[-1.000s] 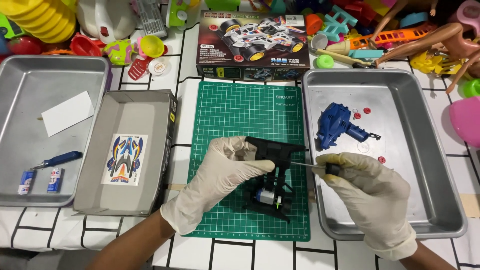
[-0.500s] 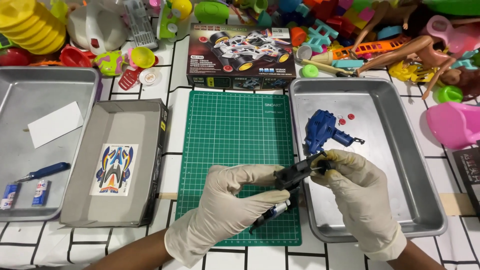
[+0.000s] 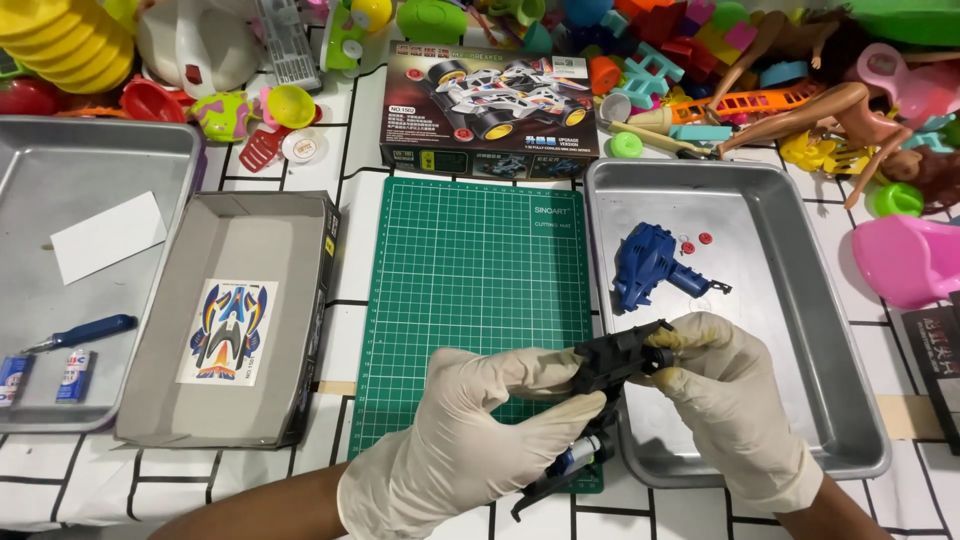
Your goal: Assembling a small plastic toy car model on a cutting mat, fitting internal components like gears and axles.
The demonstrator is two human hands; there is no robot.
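Both my hands wear pale latex gloves. My left hand grips a black toy car chassis from the left, tilted up on end over the near right corner of the green cutting mat. My right hand pinches the chassis's upper end from the right, above the near left rim of the right metal tray. A blue toy car body and small red parts lie in that tray.
A grey cardboard box lid holds a sticker sheet. The left metal tray has a white card, a blue-handled screwdriver and two batteries. The kit box and many plastic toys fill the far edge.
The chassis has been lifted off the mat and tilted upright between both hands. My right hand no longer shows the tool it held against the chassis; it now pinches the chassis end.
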